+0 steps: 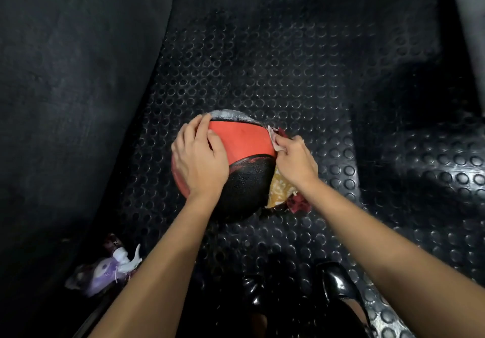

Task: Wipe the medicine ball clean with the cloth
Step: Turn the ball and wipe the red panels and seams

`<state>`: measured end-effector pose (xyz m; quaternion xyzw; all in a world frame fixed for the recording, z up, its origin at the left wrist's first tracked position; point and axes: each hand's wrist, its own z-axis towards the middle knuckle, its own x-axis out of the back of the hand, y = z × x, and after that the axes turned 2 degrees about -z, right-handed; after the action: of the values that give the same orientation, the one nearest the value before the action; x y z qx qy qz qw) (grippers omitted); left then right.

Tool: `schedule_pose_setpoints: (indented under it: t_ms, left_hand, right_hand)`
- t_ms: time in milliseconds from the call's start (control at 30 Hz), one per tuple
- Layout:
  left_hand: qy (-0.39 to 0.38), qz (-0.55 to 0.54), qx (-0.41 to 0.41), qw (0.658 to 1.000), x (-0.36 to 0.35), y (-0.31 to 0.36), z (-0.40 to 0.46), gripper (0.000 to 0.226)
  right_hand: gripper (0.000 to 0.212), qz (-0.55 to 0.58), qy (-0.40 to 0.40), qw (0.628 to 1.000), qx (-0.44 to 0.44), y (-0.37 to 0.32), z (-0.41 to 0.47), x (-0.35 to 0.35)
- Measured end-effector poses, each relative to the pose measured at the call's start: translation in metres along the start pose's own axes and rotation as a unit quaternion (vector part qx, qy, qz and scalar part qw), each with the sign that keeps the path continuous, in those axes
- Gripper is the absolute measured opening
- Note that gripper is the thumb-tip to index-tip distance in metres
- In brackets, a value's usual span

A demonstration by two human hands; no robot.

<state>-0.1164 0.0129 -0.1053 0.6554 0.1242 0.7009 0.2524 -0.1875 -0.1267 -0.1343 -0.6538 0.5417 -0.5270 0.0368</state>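
Medicine ball (244,148) sits between the hands — left hand (199,156) flat on it, right hand (295,160) gripping cloth (280,186).

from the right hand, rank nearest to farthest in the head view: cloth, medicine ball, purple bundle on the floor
1. cloth: gripped in the right hand, bunched under it.
2. medicine ball: just left of that hand, cloth pressed against its side.
3. purple bundle: far lower left on the floor, beyond the left forearm.

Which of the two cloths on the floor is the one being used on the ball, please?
The yellow-and-red cloth, gripped by the right hand against the medicine ball; the purple-white cloth lies untouched near the left forearm.
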Motion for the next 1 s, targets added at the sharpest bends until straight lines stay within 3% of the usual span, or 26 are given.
schedule_pose_setpoints:
  t_ms: [167, 367, 567, 700, 767, 900, 1000]
  left_hand:
    - [-0.007, -0.002, 0.014, 1.0, 0.0, -0.003, 0.005, 0.051]
    - [-0.006, -0.002, 0.006, 1.0, 0.0, 0.002, 0.002, 0.051]
    - [0.0, -0.014, 0.024, 1.0, 0.002, -0.003, 0.005, 0.051]
    - [0.001, -0.008, 0.023, 1.0, 0.0, 0.002, 0.003, 0.05]
    - [-0.001, -0.005, 0.022, 1.0, -0.001, 0.004, 0.005, 0.049]
    - [-0.001, -0.007, 0.027, 1.0, 0.0, 0.001, 0.007, 0.051]
    - [0.002, -0.006, 0.019, 1.0, 0.001, 0.001, 0.002, 0.05]
  right_hand:
    - [0.05, 0.026, 0.063, 0.989, 0.13, -0.017, -0.035, -0.005]
    - [0.051, 0.052, 0.029, 0.998, -0.021, 0.004, -0.016, -0.007]
    - [0.054, 0.037, 0.04, 0.993, 0.106, -0.002, -0.045, -0.009]
    - [0.05, 0.039, 0.033, 0.999, -0.003, 0.007, -0.021, -0.01]
    - [0.05, 0.039, 0.035, 0.999, 0.009, 0.0, -0.023, -0.007]
    - [0.053, 0.023, 0.052, 0.992, 0.115, -0.003, -0.045, -0.009]
    - [0.05, 0.03, 0.039, 0.999, 0.015, 0.009, -0.026, -0.011]
